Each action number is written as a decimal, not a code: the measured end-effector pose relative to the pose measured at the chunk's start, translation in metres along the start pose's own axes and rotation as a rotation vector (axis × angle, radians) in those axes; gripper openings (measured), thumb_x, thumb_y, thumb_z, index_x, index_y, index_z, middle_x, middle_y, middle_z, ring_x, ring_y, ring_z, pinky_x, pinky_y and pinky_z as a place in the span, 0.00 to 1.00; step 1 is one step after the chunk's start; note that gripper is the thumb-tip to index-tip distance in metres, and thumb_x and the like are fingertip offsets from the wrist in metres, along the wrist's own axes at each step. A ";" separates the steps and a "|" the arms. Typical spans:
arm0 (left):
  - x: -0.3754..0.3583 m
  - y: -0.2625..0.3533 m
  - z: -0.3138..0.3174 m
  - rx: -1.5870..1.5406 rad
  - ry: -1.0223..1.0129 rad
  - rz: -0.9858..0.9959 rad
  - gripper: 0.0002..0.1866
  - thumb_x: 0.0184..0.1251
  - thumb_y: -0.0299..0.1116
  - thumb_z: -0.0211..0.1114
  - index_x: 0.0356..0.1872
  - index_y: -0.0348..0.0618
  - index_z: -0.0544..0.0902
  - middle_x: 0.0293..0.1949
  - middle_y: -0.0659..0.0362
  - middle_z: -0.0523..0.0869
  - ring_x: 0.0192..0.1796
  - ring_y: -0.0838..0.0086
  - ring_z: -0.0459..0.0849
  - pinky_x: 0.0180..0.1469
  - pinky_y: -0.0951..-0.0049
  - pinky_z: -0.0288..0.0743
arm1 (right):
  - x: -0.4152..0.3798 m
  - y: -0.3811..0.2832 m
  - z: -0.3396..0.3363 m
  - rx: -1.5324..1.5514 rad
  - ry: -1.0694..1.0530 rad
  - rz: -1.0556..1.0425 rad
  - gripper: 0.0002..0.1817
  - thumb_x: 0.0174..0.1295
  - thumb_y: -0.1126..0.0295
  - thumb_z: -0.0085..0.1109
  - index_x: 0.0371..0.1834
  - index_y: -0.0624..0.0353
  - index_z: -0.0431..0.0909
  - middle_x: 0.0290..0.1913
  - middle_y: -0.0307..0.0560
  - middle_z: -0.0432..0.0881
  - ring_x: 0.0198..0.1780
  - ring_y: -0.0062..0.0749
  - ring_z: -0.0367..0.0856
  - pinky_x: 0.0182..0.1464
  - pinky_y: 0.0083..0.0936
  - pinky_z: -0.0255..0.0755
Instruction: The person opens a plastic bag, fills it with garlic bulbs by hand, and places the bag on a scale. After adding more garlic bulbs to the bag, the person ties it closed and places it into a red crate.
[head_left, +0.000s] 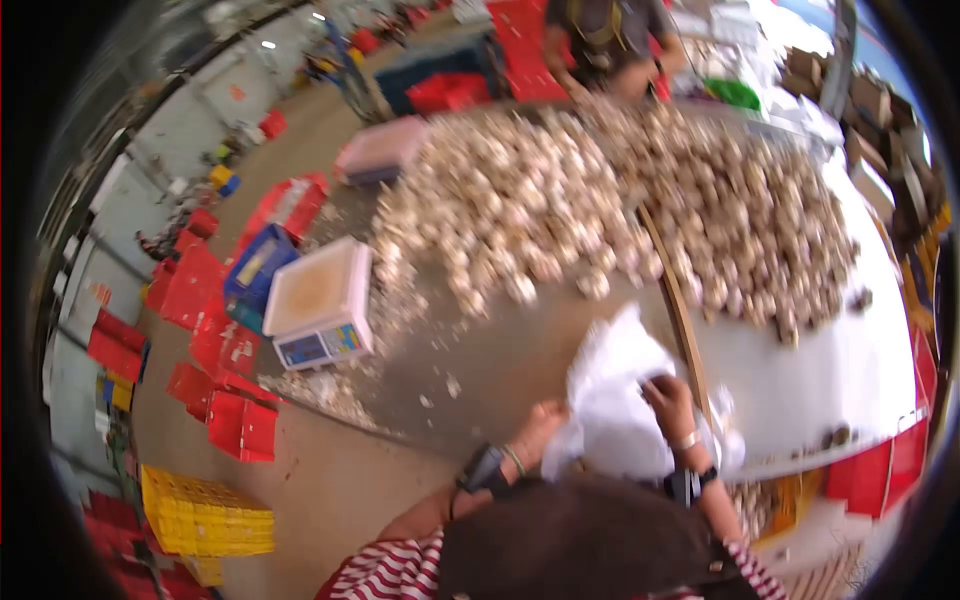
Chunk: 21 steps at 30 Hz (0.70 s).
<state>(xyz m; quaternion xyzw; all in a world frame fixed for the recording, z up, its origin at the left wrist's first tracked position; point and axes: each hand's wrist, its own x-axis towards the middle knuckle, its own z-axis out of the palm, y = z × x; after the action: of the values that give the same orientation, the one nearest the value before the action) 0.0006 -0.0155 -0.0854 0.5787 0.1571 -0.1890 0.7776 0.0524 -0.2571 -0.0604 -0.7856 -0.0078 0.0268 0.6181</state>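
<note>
A white plastic bag [620,400] lies at the table's near edge, between my hands. My left hand [540,428] is closed on the bag's left side. On the bag's right side rests my right hand [668,405], fingers bent and partly blurred; whether they grip the plastic is unclear. Beyond the bag, a large heap of garlic bulbs [500,190] covers the grey tabletop [500,350]. A wooden strip [680,320] divides it from a second garlic heap [750,220] on the right.
A digital scale [320,290] stands at the left table edge, beside a blue crate [260,265]; another scale [385,148] is farther back. Across the table stands a person [610,45]. Yellow crates [205,510] and red crates [240,425] are on the floor at left.
</note>
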 end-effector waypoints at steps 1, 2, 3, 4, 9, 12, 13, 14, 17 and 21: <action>-0.009 0.016 0.007 -0.106 -0.097 -0.092 0.08 0.66 0.30 0.61 0.40 0.37 0.82 0.34 0.59 0.85 0.35 0.76 0.84 0.40 0.75 0.80 | -0.007 -0.024 0.004 -0.014 -0.119 -0.113 0.10 0.58 0.69 0.64 0.31 0.67 0.80 0.29 0.48 0.83 0.29 0.30 0.79 0.35 0.26 0.74; -0.007 0.010 0.006 -0.216 -0.111 -0.120 0.08 0.68 0.29 0.59 0.41 0.37 0.82 0.36 0.58 0.85 0.35 0.75 0.84 0.41 0.74 0.81 | -0.014 -0.025 0.016 -0.042 -0.195 -0.172 0.10 0.57 0.69 0.65 0.31 0.66 0.80 0.29 0.48 0.83 0.30 0.32 0.80 0.36 0.27 0.74; -0.005 0.008 0.012 -0.201 -0.103 -0.062 0.07 0.69 0.29 0.57 0.40 0.38 0.82 0.35 0.59 0.85 0.35 0.77 0.83 0.40 0.75 0.80 | -0.018 -0.021 0.027 -0.068 -0.276 -0.250 0.09 0.57 0.69 0.65 0.31 0.66 0.80 0.30 0.49 0.83 0.31 0.34 0.80 0.37 0.29 0.75; -0.005 0.007 0.016 -0.210 -0.116 -0.084 0.07 0.69 0.29 0.57 0.39 0.38 0.82 0.34 0.61 0.84 0.33 0.79 0.82 0.38 0.77 0.78 | -0.025 -0.013 0.033 -0.153 -0.277 -0.304 0.10 0.57 0.68 0.65 0.31 0.65 0.81 0.30 0.49 0.83 0.31 0.36 0.80 0.38 0.29 0.75; -0.005 0.004 0.022 -0.116 -0.065 -0.077 0.07 0.67 0.30 0.58 0.35 0.40 0.82 0.28 0.69 0.79 0.28 0.87 0.72 0.32 0.83 0.67 | -0.030 0.014 0.027 0.143 -0.177 0.003 0.08 0.57 0.71 0.64 0.32 0.66 0.82 0.28 0.42 0.82 0.31 0.24 0.77 0.38 0.23 0.73; -0.004 -0.002 0.012 -0.042 -0.012 -0.003 0.07 0.67 0.29 0.56 0.32 0.41 0.81 0.26 0.71 0.77 0.26 0.88 0.70 0.31 0.85 0.65 | -0.030 0.012 -0.001 0.331 -0.054 0.146 0.05 0.61 0.73 0.61 0.32 0.63 0.81 0.28 0.35 0.80 0.29 0.15 0.74 0.33 0.16 0.68; -0.002 -0.002 0.004 -0.047 -0.015 -0.003 0.07 0.67 0.29 0.56 0.32 0.41 0.81 0.26 0.71 0.77 0.26 0.88 0.70 0.31 0.85 0.65 | -0.030 0.010 -0.009 0.481 0.030 0.201 0.05 0.62 0.72 0.60 0.33 0.62 0.81 0.28 0.34 0.79 0.28 0.14 0.72 0.32 0.14 0.67; 0.001 -0.002 -0.008 0.227 -0.020 -0.011 0.07 0.67 0.29 0.56 0.32 0.40 0.81 0.25 0.70 0.78 0.26 0.86 0.71 0.32 0.84 0.67 | -0.028 0.015 -0.020 0.574 0.080 0.203 0.04 0.63 0.73 0.58 0.34 0.61 0.80 0.28 0.32 0.79 0.28 0.13 0.72 0.31 0.13 0.66; -0.002 0.022 -0.009 0.904 -0.002 0.027 0.09 0.63 0.31 0.59 0.39 0.37 0.80 0.33 0.58 0.82 0.37 0.72 0.80 0.44 0.72 0.74 | -0.027 0.007 -0.041 0.846 0.244 0.158 0.06 0.67 0.75 0.50 0.39 0.60 0.78 0.35 0.35 0.82 0.35 0.17 0.79 0.38 0.14 0.73; 0.018 0.049 0.033 1.129 0.190 0.934 0.21 0.60 0.33 0.61 0.55 0.40 0.74 0.65 0.44 0.64 0.65 0.45 0.64 0.64 0.52 0.62 | -0.038 -0.015 -0.038 0.844 0.264 0.196 0.06 0.67 0.74 0.50 0.41 0.60 0.78 0.36 0.36 0.82 0.38 0.18 0.79 0.43 0.15 0.74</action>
<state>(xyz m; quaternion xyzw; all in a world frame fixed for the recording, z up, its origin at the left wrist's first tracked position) 0.0404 -0.0365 -0.0434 0.9113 -0.1601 0.1603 0.3439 0.0167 -0.2918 -0.0354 -0.4586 0.1574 -0.0143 0.8745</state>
